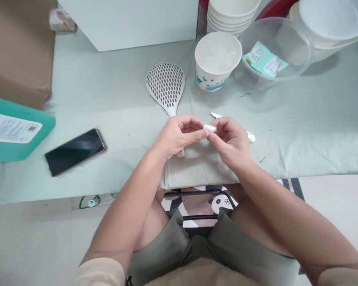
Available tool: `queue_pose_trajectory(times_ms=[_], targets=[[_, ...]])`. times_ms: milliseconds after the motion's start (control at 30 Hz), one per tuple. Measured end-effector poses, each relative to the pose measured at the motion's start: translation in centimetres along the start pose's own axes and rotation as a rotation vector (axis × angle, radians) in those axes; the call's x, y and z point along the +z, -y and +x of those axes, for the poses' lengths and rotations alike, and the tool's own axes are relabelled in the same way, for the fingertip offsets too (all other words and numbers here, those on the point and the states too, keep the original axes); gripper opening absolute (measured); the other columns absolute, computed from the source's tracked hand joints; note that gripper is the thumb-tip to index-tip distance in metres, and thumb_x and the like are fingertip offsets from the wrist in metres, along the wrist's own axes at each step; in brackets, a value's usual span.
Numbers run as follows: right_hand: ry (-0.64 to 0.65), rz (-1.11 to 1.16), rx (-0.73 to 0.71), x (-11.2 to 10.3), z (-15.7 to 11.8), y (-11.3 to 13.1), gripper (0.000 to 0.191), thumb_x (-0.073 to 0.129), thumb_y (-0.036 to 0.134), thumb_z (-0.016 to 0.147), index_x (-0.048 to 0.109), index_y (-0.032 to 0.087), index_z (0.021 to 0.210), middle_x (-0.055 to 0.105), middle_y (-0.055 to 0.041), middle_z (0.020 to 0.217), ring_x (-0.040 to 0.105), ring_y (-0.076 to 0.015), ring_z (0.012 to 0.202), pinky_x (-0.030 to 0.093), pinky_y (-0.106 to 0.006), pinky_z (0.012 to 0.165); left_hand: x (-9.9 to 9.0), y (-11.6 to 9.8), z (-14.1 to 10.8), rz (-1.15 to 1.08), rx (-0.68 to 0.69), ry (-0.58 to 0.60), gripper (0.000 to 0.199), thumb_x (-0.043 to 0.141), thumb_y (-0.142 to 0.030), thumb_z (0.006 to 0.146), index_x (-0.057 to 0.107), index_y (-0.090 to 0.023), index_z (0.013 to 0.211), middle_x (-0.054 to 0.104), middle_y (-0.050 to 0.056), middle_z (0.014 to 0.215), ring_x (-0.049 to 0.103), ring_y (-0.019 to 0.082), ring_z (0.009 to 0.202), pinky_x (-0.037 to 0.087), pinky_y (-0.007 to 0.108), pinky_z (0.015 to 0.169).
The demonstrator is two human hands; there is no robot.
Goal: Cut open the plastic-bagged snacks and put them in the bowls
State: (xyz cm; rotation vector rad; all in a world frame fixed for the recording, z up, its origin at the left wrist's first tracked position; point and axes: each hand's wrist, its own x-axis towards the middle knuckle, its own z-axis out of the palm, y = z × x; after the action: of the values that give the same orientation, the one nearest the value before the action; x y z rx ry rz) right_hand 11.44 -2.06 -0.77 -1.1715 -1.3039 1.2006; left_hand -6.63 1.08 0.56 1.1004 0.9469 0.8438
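Between my fingertips is a small whitish, shiny piece, like crumpled clear plastic; I cannot tell its exact kind. My left hand pinches its left end, and my right hand pinches the right end. Under my left hand lies a light grey slotted skimmer, its handle partly covered by the fingers. A slim silvery tool lies beneath my right hand, with only its two ends showing. Beyond my hands stands a paper cup with whitish, translucent contents.
A phone lies at the left, near a green container and a cardboard box. At the back are a white box, stacked paper cups, a clear bowl holding a green packet, and white tubs.
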Motion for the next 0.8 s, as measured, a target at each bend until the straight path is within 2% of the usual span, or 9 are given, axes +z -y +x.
queue_pose_trajectory(times_ms=[67, 200, 300, 433, 500, 667, 800], targets=[[0.023, 0.004, -0.013, 0.0, 0.1, 0.0, 0.028, 0.078, 0.048, 0.087, 0.066, 0.024, 0.093, 0.065, 0.0004, 0.086, 0.06, -0.013, 0.076, 0.05, -0.028, 0.068, -0.3, 0.1, -0.1, 0.036, -0.016, -0.007, 0.033, 0.095, -0.037, 0.07, 0.08, -0.021, 0.095, 0.08, 0.002, 0.089, 0.073, 0.015, 0.081, 0.059, 0.023, 0.071], [0.043, 0.036, -0.028, 0.1, 0.4, -0.1, 0.033, 0.079, 0.054, 0.085, 0.069, 0.024, 0.095, 0.068, -0.0028, 0.1, 0.064, -0.0146, 0.086, 0.056, -0.03, 0.075, -0.4, 0.0, -0.2, 0.129, -0.035, -0.001, 0.041, 0.087, -0.049, 0.078, 0.082, -0.023, 0.11, 0.081, 0.007, 0.097, 0.074, 0.02, 0.084, 0.058, 0.025, 0.062], [0.018, 0.086, 0.035, 0.4, 0.7, 0.0, 0.038, 0.081, 0.058, 0.081, 0.069, 0.023, 0.093, 0.071, -0.0016, 0.091, 0.065, -0.0137, 0.078, 0.057, -0.03, 0.074, -0.2, 0.1, 0.0, 0.166, 0.007, -0.05, 0.04, 0.086, -0.051, 0.079, 0.084, -0.022, 0.106, 0.08, 0.009, 0.104, 0.074, 0.02, 0.085, 0.058, 0.026, 0.062], [-0.005, 0.148, 0.112, 0.5, 1.1, 0.5, 0.041, 0.086, 0.059, 0.076, 0.073, 0.021, 0.089, 0.075, -0.002, 0.085, 0.069, -0.0148, 0.077, 0.059, -0.031, 0.074, 0.3, 0.4, 0.2, 0.189, 0.007, -0.124, 0.04, 0.086, -0.053, 0.078, 0.084, -0.022, 0.103, 0.08, 0.007, 0.086, 0.073, 0.019, 0.078, 0.059, 0.027, 0.066], [-0.009, 0.176, 0.13, 0.4, 1.2, 0.7, 0.041, 0.089, 0.057, 0.073, 0.074, 0.021, 0.087, 0.076, -0.0018, 0.083, 0.071, -0.0151, 0.077, 0.06, -0.032, 0.076, 0.5, 0.4, 0.3, 0.181, 0.017, -0.145, 0.04, 0.088, -0.053, 0.075, 0.085, -0.022, 0.101, 0.082, 0.007, 0.088, 0.075, 0.02, 0.08, 0.061, 0.029, 0.067], [-0.003, 0.201, 0.128, 0.1, 1.2, 1.0, 0.035, 0.089, 0.052, 0.075, 0.075, 0.021, 0.085, 0.072, 0.0011, 0.074, 0.067, -0.0122, 0.069, 0.06, -0.03, 0.074, 0.9, 0.0, 0.4, 0.087, 0.048, -0.115, 0.041, 0.094, -0.05, 0.068, 0.083, -0.019, 0.091, 0.083, 0.006, 0.087, 0.077, 0.02, 0.083, 0.063, 0.031, 0.079], [-0.041, 0.162, 0.106, -0.1, 1.0, 1.0, 0.037, 0.085, 0.057, 0.078, 0.074, 0.022, 0.086, 0.07, 0.0015, 0.073, 0.063, -0.0117, 0.067, 0.058, -0.03, 0.072, 1.4, -0.3, 0.4, 0.044, 0.067, -0.072, 0.039, 0.095, -0.047, 0.069, 0.081, -0.017, 0.09, 0.082, 0.006, 0.087, 0.078, 0.018, 0.084, 0.062, 0.028, 0.081]])
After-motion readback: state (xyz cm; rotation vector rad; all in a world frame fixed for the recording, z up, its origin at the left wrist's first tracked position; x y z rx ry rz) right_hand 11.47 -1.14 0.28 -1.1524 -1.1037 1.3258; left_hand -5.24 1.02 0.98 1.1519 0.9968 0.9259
